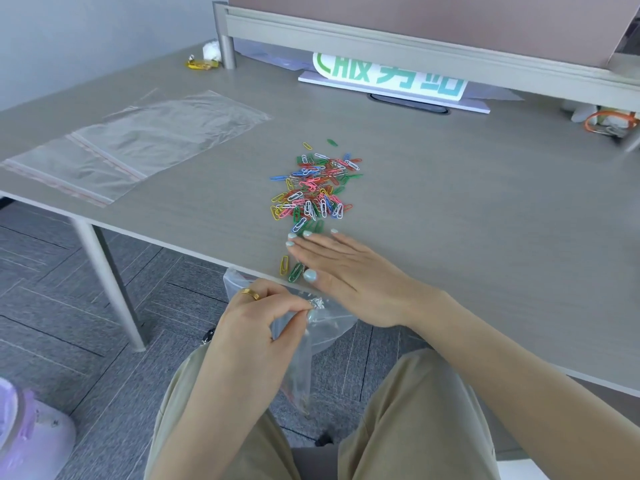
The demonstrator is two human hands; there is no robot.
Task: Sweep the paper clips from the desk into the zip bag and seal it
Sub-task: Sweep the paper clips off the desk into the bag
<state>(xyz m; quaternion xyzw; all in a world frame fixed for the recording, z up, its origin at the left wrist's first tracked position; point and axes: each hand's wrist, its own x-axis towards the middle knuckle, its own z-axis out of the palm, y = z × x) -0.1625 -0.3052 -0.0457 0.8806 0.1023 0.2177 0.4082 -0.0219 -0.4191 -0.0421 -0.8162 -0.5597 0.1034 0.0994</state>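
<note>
paper clips [316, 188]: multicoloured | desk [450, 202]: grey woodgrain | zip bag [311, 341]: clear

Head cam, down over desk [450, 209] (close)

Grey wood-grain desk [450, 188] on round metal legs [110, 282]. Grey carpet-tile floor [62, 289]. Pale wall [86, 32] at rear left. Partition panel [433, 19] along the desk's far edge.
</note>
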